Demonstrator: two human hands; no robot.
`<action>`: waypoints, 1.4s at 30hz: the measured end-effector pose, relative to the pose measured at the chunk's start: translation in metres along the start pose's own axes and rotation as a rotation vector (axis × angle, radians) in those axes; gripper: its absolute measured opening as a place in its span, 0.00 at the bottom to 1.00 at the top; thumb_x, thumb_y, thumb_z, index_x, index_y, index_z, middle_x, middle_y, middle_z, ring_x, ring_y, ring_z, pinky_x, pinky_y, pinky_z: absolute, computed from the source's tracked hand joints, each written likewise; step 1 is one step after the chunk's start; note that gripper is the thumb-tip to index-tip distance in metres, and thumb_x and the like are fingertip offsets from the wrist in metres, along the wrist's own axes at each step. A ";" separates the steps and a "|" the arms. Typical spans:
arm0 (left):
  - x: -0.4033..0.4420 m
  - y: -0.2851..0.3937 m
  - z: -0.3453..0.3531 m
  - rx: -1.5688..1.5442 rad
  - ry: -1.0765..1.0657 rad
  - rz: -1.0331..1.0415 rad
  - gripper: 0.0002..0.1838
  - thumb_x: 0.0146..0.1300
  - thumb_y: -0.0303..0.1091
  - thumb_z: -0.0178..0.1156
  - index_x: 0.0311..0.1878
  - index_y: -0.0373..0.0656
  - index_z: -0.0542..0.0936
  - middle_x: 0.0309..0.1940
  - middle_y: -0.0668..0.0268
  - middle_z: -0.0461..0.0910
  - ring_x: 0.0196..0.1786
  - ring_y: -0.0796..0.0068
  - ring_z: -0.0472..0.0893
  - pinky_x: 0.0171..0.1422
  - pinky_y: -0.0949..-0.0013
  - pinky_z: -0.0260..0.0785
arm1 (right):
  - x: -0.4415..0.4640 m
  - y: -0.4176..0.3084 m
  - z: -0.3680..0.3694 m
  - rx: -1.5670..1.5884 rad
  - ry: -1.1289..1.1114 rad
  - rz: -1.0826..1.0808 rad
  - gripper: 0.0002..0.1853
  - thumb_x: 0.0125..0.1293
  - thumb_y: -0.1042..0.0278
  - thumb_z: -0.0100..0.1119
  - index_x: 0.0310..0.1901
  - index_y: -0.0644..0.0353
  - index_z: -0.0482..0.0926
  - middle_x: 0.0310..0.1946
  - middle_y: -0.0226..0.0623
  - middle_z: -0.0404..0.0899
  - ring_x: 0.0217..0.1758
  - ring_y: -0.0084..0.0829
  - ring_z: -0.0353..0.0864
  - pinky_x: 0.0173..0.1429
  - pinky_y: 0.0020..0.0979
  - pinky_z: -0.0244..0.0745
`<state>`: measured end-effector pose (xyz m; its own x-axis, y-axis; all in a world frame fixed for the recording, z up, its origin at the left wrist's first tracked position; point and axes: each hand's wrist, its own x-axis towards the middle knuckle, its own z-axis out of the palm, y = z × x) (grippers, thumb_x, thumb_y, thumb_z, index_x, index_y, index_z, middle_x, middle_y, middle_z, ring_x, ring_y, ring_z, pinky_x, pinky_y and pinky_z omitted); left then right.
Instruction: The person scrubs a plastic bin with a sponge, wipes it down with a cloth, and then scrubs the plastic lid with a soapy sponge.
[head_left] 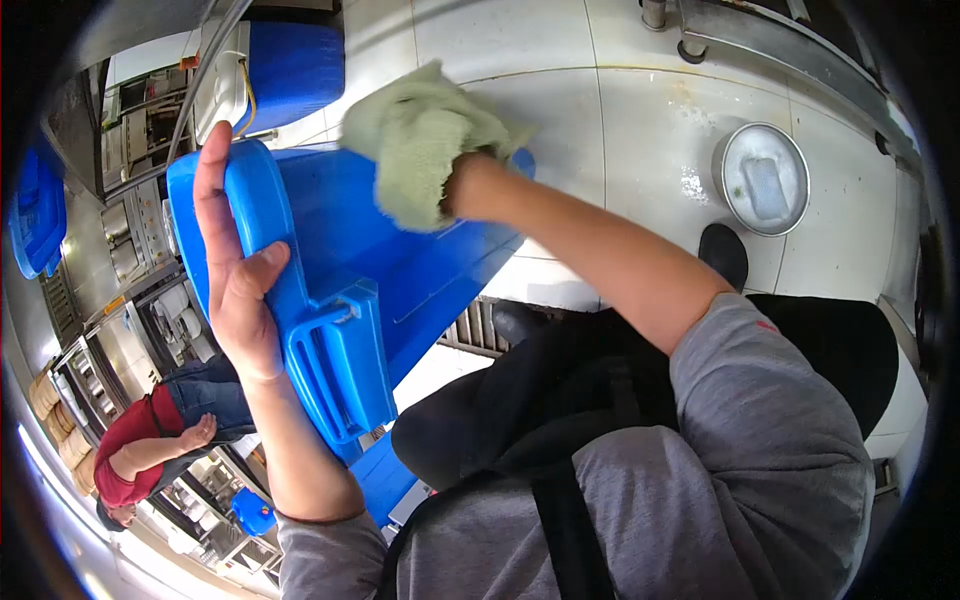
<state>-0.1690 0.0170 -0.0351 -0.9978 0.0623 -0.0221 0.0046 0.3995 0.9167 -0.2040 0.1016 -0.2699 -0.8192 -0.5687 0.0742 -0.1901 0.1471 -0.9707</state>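
Observation:
A large blue plastic container lies tilted in front of me, with a thick moulded rim and a slotted handle part on its left. My left hand rests against the rim, index finger stretched along it and thumb over its edge. My right hand has its fingers wrapped in a pale green cloth, which lies over the far side of the blue surface; most of that hand is hidden by the cloth.
A round metal basin with whitish liquid and a block-like item stands on the tiled floor at right. A metal frame is beyond it. A blue-and-white cooler stands at upper left. A person in red is at lower left.

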 end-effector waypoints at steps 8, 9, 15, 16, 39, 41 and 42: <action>0.001 0.002 0.008 0.009 0.021 0.037 0.51 0.41 0.32 0.56 0.75 0.36 0.54 0.70 0.61 0.59 0.63 0.72 0.66 0.71 0.73 0.52 | 0.000 0.002 0.020 -0.207 0.441 -0.338 0.20 0.62 0.63 0.57 0.56 0.53 0.78 0.56 0.43 0.77 0.60 0.45 0.74 0.65 0.43 0.67; 0.000 0.003 0.008 0.038 0.023 0.030 0.51 0.41 0.32 0.56 0.75 0.36 0.54 0.70 0.61 0.59 0.64 0.73 0.66 0.71 0.73 0.52 | 0.005 0.009 0.023 -0.187 0.442 -0.338 0.20 0.61 0.63 0.58 0.56 0.53 0.77 0.56 0.44 0.77 0.61 0.44 0.74 0.65 0.43 0.67; 0.006 -0.001 -0.006 0.035 -0.066 0.045 0.50 0.44 0.30 0.56 0.76 0.37 0.53 0.72 0.62 0.57 0.66 0.72 0.64 0.73 0.74 0.51 | -0.002 -0.001 -0.005 -0.054 0.275 -0.163 0.21 0.61 0.62 0.59 0.57 0.53 0.77 0.54 0.43 0.79 0.56 0.43 0.78 0.59 0.44 0.72; 0.004 0.000 -0.004 0.017 -0.060 0.049 0.50 0.45 0.30 0.56 0.76 0.37 0.52 0.73 0.62 0.56 0.67 0.71 0.64 0.73 0.73 0.50 | 0.003 -0.016 -0.001 -0.120 0.426 -0.312 0.22 0.62 0.62 0.56 0.58 0.53 0.76 0.54 0.43 0.79 0.56 0.43 0.78 0.59 0.43 0.72; 0.000 0.007 0.011 -0.070 0.005 0.026 0.47 0.50 0.28 0.55 0.77 0.39 0.52 0.65 0.62 0.64 0.56 0.75 0.69 0.67 0.75 0.57 | 0.019 -0.068 0.012 0.321 0.704 -0.558 0.22 0.58 0.61 0.63 0.54 0.57 0.79 0.54 0.46 0.79 0.59 0.47 0.76 0.68 0.42 0.67; 0.002 0.005 0.005 -0.048 -0.043 0.034 0.47 0.50 0.27 0.54 0.77 0.39 0.52 0.64 0.63 0.65 0.56 0.75 0.69 0.66 0.75 0.57 | 0.013 -0.027 0.020 0.151 0.666 -0.511 0.22 0.59 0.59 0.63 0.55 0.55 0.78 0.56 0.45 0.78 0.60 0.45 0.75 0.68 0.42 0.66; 0.001 0.008 0.007 -0.052 -0.054 0.013 0.46 0.50 0.26 0.53 0.77 0.39 0.52 0.62 0.63 0.65 0.55 0.76 0.69 0.65 0.76 0.58 | 0.009 -0.012 0.019 0.093 0.653 -0.497 0.22 0.60 0.58 0.63 0.56 0.54 0.78 0.57 0.44 0.77 0.61 0.44 0.75 0.68 0.42 0.66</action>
<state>-0.1699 0.0267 -0.0305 -0.9926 0.1174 -0.0302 0.0130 0.3508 0.9364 -0.1986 0.0793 -0.2621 -0.8063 0.0390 0.5903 -0.5913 -0.0818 -0.8023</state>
